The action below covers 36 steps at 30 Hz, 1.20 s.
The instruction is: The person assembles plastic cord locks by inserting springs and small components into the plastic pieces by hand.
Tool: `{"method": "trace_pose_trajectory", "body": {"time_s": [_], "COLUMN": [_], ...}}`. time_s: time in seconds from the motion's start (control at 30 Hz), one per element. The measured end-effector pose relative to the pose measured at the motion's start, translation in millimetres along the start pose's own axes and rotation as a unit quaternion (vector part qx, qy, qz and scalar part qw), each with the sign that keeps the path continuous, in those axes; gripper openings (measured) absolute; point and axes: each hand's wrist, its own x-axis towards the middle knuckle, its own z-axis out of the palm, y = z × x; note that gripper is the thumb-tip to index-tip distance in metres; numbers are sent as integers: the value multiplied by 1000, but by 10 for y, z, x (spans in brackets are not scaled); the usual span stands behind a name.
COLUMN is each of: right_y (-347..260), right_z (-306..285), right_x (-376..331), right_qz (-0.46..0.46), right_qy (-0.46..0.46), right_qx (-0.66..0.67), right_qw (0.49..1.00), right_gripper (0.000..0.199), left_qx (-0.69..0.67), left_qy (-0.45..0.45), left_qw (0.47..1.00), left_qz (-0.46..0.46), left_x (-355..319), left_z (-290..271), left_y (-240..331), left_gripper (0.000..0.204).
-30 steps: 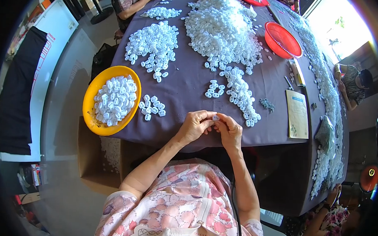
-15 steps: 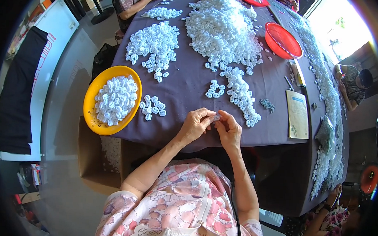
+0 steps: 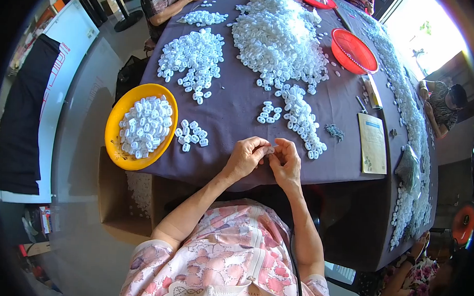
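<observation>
In front of my chest, at the near edge of the table, my left hand (image 3: 245, 154) pinches a small white oval plastic piece (image 3: 270, 149) between thumb and forefinger. My right hand (image 3: 287, 165) closes on the same piece from the other side, its thumb and forefinger bent around it. Fingers partly hide the piece, so its details do not show. Just beyond my hands lie a small group of white oval pieces with holes (image 3: 269, 112) and a longer strip of them (image 3: 302, 119). A small cluster of pieces (image 3: 192, 134) lies left of my left hand.
A yellow bowl (image 3: 113, 143) of white pieces sits at the table's left edge, above a cardboard box (image 3: 107, 195). Large heaps (image 3: 275, 37) cover the far middle. To the right are a red basket (image 3: 350, 53), a booklet (image 3: 372, 145) and grey-green scraps (image 3: 334, 132). Other people sit around.
My fingers have shifted slightly around the small white piece, and it has turned a little between them. The right hand moved slightly left. The heaps and bowl look unchanged.
</observation>
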Motion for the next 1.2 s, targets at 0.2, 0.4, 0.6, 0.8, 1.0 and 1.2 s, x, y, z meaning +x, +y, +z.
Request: {"method": "trace_pose_trajectory", "body": {"time_s": [0.2,0.4,0.6,0.8,1.0,1.2], "right_y": [3,27,-143,37,278,339], "right_z": [8,-12,-387,-1250,-1587,-1647], "right_x": [-13,-79,-117,67,229,364], "right_qz": [5,-90,-178,-120,-108,-90], "right_qy": [16,56,65,225,230,258], "right_qx": [-6,-54,-173,-291,-364,-412], "right_qw": [1000,993,966,922,896,869], "right_gripper": [36,25,16,5,5,5], "left_qx": [-29,9,305,360,454,361], "left_qy": [7,24,121,104,147,47], "left_qw": [999,996,935,926,876,925], "left_qz": [-34,-88,138,53,65,111], "left_x": [22,-36,-50,-96,-82,-88], "left_z": [-17,-16,-578,-962,-809,-379], "left_y": [-37,160,-68,-10,92,104], "left_gripper": [13,13,10,8,9,6]}}
